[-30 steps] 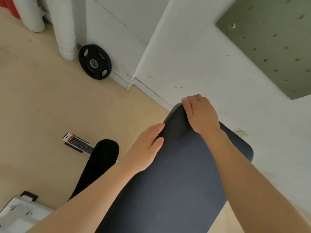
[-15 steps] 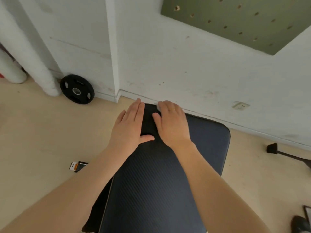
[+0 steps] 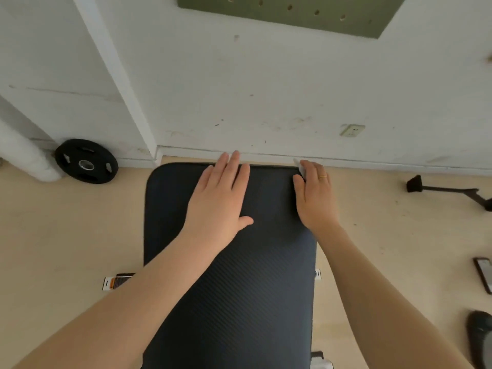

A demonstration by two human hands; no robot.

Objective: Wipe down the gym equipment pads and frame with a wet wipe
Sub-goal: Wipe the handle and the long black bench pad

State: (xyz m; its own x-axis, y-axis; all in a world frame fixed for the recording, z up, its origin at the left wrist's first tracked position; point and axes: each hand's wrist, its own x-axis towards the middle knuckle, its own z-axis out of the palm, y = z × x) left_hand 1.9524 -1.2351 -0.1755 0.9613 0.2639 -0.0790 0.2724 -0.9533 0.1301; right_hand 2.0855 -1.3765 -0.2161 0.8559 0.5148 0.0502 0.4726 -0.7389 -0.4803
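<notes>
A dark ribbed bench pad [image 3: 239,288] runs from the bottom of the view to the white wall. My left hand [image 3: 221,198] lies flat on the pad near its far edge, fingers straight and together. My right hand [image 3: 315,198] rests on the pad's far right corner and presses a white wet wipe [image 3: 298,165] against it. Only a small corner of the wipe shows beside the index finger; the rest is hidden under the hand. Most of the bench frame is hidden below the pad.
A black weight plate [image 3: 86,161] leans on the wall at the left, beside a white wrapped pipe [image 3: 24,155]. A wall socket [image 3: 352,130] sits low on the wall. A black equipment foot [image 3: 447,191], a flat dark device [image 3: 484,275] and a dark shoe [image 3: 479,334] lie at the right.
The view has swung round to face the pad's end squarely. My right hand has slid with the wipe from the pad's far middle to its right corner; my left hand has flattened on the pad.
</notes>
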